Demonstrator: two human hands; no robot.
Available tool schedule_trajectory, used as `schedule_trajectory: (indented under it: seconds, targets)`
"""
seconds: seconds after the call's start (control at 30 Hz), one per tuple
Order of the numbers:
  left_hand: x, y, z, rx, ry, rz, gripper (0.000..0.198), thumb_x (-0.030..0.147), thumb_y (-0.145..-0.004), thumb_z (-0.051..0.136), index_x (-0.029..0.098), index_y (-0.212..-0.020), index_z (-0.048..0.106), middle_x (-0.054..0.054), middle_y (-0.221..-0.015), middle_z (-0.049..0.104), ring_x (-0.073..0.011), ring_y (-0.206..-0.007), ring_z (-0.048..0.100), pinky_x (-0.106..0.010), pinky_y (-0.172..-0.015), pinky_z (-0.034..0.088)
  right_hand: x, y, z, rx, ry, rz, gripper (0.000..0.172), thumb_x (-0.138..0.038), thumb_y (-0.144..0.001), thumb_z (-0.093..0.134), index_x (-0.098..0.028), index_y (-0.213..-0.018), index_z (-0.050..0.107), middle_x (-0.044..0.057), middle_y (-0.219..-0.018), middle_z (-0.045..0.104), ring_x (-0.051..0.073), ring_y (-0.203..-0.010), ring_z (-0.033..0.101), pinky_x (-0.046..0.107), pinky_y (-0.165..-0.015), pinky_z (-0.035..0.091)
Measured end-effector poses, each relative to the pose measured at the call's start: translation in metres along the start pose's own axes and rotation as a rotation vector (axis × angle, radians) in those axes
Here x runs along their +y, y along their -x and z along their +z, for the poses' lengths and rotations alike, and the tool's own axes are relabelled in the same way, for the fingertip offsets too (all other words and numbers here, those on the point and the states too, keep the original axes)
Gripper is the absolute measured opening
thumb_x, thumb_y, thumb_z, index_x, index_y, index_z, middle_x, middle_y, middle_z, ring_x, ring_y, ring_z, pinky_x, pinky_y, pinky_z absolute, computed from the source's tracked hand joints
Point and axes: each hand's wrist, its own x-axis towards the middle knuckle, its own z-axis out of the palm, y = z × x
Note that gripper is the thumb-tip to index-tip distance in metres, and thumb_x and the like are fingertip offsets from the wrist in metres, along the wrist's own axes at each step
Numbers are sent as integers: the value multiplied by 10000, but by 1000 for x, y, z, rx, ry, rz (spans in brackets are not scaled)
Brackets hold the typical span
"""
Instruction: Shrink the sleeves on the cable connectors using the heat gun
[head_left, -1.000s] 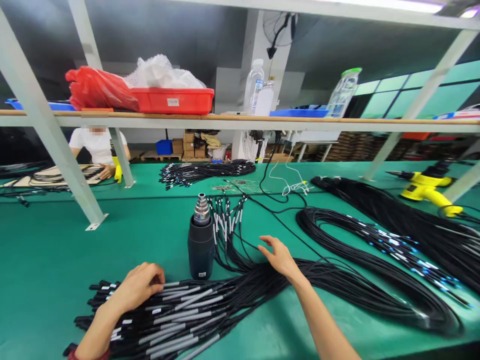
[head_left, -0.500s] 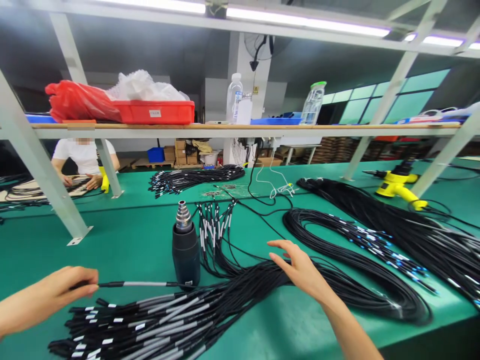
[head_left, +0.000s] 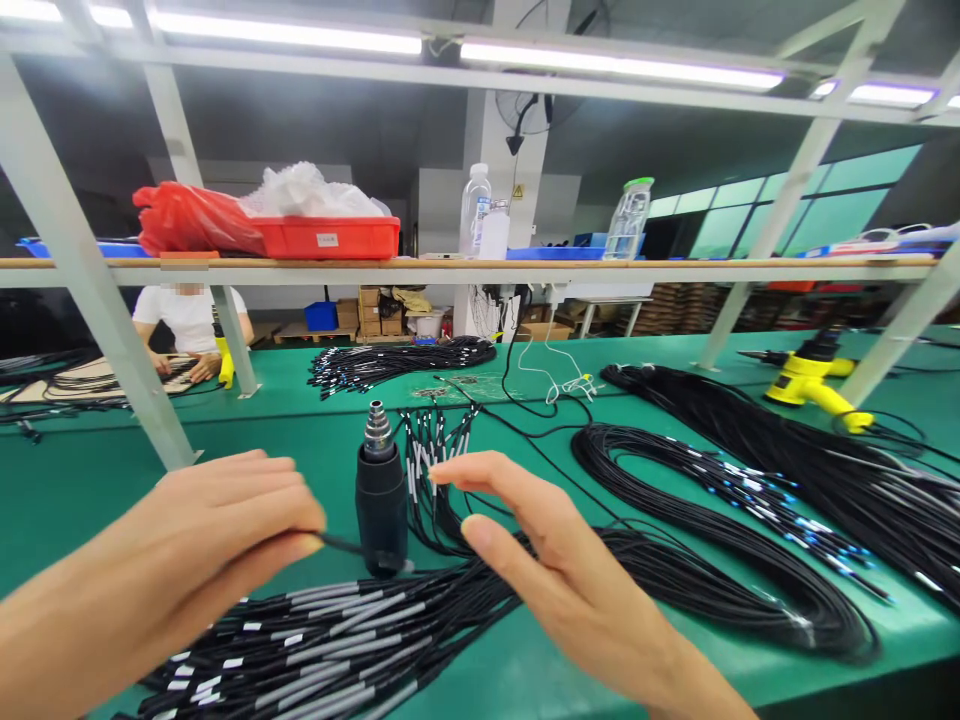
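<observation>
My left hand (head_left: 225,530) is pinched on a black cable (head_left: 342,544), which runs right from the fingertips toward the dark heat gun (head_left: 381,510). The heat gun stands upright, its stepped metal nozzle pointing up. My right hand (head_left: 555,570) is open over the cables, thumb and fingers apart, with nothing in it. Below both hands lies a thick bundle of black cables (head_left: 360,640) with grey sleeves and white labels. Behind the heat gun, more cable ends with grey sleeves (head_left: 435,450) fan out on the green table (head_left: 285,440).
Coiled black cables (head_left: 675,480) with blue and white ends lie right, beside another long bundle (head_left: 720,410). A yellow heat gun (head_left: 810,385) rests at the far right. Overhead, a shelf (head_left: 435,271) carries a red tray (head_left: 330,238) and bottles. Another person (head_left: 191,320) sits at the back left.
My left hand has moved right and closer to the camera with the cable, nearing the heat gun. My right hand has come left and also looks larger. The view has shifted slightly.
</observation>
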Motion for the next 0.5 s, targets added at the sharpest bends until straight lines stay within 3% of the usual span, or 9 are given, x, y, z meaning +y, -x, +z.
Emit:
schedule_trajectory:
  seconds: [0.07,0.17,0.23,0.33,0.5]
  targets:
    - [19,-28,2,-78,-7,105,289,370,-976,398,245,-846,623,29,-749,624,-138,-690,557,-249,-669,440,-13,-10,11,-119,-81,-18,242,-312,-960,454,-260,-1185,527,34,-1100,623,172,-1036,574,323,-930,461]
    - [25,-50,7,-88,-13,47,305,327,-989,363,218,-815,587,21,-760,617,-135,-691,553,-256,-660,426,-14,-26,20,-167,-171,22,151,-317,-978,407,-224,-1002,524,-5,-834,582,126,-767,574,261,-701,488]
    - [18,-54,11,-42,0,-20,289,327,-989,357,215,-851,585,15,-830,634,-138,-742,565,-259,-691,423,-9,-37,20,-96,-163,44,160,-309,-966,439,-211,-857,503,-37,-711,498,98,-634,492,225,-579,426]
    - [3,-53,15,-10,37,-134,264,345,-983,368,218,-893,581,17,-876,640,-140,-771,561,-259,-711,410,0,-53,15,19,-102,15,194,-279,-925,511,-196,-751,491,-55,-646,431,84,-578,389,216,-514,330]
    - [-16,-52,19,-52,130,-285,330,396,-973,370,202,-741,501,51,-649,505,-112,-598,419,-240,-567,325,2,-75,8,44,-79,-17,129,-250,-885,535,-180,-778,549,-41,-670,472,90,-597,411,227,-535,343]
